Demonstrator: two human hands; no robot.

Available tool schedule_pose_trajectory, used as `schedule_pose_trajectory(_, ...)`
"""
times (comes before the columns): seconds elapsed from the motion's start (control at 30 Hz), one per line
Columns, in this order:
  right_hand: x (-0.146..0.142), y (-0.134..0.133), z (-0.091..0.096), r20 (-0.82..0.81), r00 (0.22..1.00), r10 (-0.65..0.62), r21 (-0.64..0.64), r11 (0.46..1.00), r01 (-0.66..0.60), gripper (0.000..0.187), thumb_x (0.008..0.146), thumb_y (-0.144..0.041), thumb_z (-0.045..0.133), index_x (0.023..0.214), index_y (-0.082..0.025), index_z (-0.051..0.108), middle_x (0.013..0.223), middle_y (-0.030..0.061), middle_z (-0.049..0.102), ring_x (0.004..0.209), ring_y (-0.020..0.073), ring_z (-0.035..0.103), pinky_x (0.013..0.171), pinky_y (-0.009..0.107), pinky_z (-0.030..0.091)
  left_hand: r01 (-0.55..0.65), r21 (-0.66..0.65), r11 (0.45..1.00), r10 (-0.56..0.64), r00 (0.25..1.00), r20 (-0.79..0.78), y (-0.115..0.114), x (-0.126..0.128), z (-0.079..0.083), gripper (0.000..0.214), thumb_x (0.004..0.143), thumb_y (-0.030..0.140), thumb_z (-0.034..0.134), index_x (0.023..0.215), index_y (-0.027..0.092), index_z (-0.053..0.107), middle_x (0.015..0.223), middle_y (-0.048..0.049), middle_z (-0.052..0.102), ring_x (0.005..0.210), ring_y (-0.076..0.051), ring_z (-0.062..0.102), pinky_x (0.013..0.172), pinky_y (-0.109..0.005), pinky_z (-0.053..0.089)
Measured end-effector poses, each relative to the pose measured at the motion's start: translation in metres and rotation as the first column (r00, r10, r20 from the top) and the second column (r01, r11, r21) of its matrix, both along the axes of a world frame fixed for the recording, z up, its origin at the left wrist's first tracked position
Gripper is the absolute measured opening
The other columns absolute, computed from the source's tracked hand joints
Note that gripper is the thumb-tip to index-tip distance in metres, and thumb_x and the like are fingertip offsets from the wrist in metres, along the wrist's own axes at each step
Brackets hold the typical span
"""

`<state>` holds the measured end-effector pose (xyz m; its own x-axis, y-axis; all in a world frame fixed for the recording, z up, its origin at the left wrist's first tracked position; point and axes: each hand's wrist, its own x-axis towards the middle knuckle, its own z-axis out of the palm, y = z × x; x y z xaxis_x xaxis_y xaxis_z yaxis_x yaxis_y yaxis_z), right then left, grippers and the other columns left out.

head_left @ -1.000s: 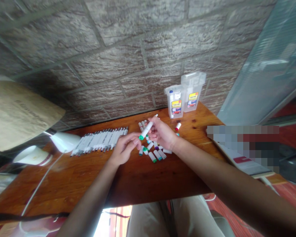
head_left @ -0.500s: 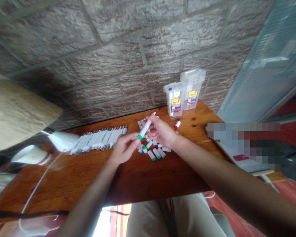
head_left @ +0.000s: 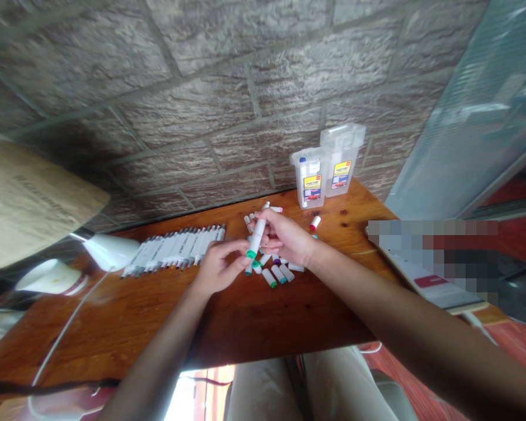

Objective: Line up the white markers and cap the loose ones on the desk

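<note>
A white marker with a green end point(head_left: 258, 235) is held above the table in my right hand point(head_left: 284, 237), gripped by thumb and fingers with the green end toward me. Close to that green end is my left hand point(head_left: 219, 266), its thumb and forefinger apart; whether the fingertips touch the marker is hard to see. Below and behind my right hand lie several loose marker caps point(head_left: 269, 278), white with green, teal or purple ends. My right hand partly hides them. A row of white markers point(head_left: 175, 248) lies side by side left of my hands.
Two clear plastic marker cases point(head_left: 312, 187) stand at the back right by the stone wall point(head_left: 228, 105); the front one contains a blue-ended marker. A red-ended cap point(head_left: 315, 223) lies before them. At left are a paper cup point(head_left: 52, 276), a white cone-shaped object point(head_left: 111, 251) and a cable point(head_left: 70, 324).
The marker has turned more upright, its green end moving slightly down toward me. My left thumb and forefinger, earlier at the green end, have spread apart.
</note>
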<state>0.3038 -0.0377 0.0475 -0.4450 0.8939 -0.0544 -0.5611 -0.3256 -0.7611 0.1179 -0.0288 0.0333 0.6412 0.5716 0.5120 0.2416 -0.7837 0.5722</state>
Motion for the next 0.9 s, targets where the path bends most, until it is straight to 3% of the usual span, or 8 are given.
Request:
schedule_pose_trajectory(0.37,-0.0014,0.0008,-0.0017,-0.01,0.999,-0.049,-0.007,0.999,0.049,0.022,0.083,-0.033,0.055,0.071,-0.015,0.056,0.041,-0.0079,0.04,0.035,0.0037,0.016,0.036,0.018,0.013,-0.004,0.022,1.0,0.004,1.0,-0.022,-0.0007,-0.0009,0.0002,0.031,0.093,0.041,0.056,0.086,0.014,0.069,0.06,-0.0015,0.068,0.053,-0.013,0.062,0.058,-0.022,0.048)
schedule_pose_trajectory(0.83,-0.0026,0.0001,-0.0013,0.0,1.0,-0.023,-0.002,1.0,0.023,0.021,0.083,-0.033,0.053,0.07,-0.016,0.055,0.042,-0.0076,0.039,0.036,0.0045,0.016,0.038,0.02,0.013,-0.019,0.054,0.998,0.02,1.0,-0.022,-0.0011,0.0007,0.0019,0.033,0.093,0.042,0.056,0.081,0.015,0.069,0.058,-0.0013,0.067,0.051,-0.012,0.062,0.056,-0.021,0.048)
schedule_pose_trajectory(0.9,-0.0031,0.0006,-0.0027,0.039,0.997,-0.067,0.016,0.998,0.067,0.022,0.082,-0.035,0.053,0.07,-0.017,0.055,0.042,-0.008,0.038,0.036,0.0047,0.016,0.038,0.021,0.013,-0.013,0.049,0.999,0.014,1.0,-0.025,-0.0016,0.0003,0.0023,0.029,0.092,0.04,0.058,0.083,0.015,0.069,0.059,-0.0012,0.068,0.052,-0.012,0.063,0.057,-0.021,0.048)
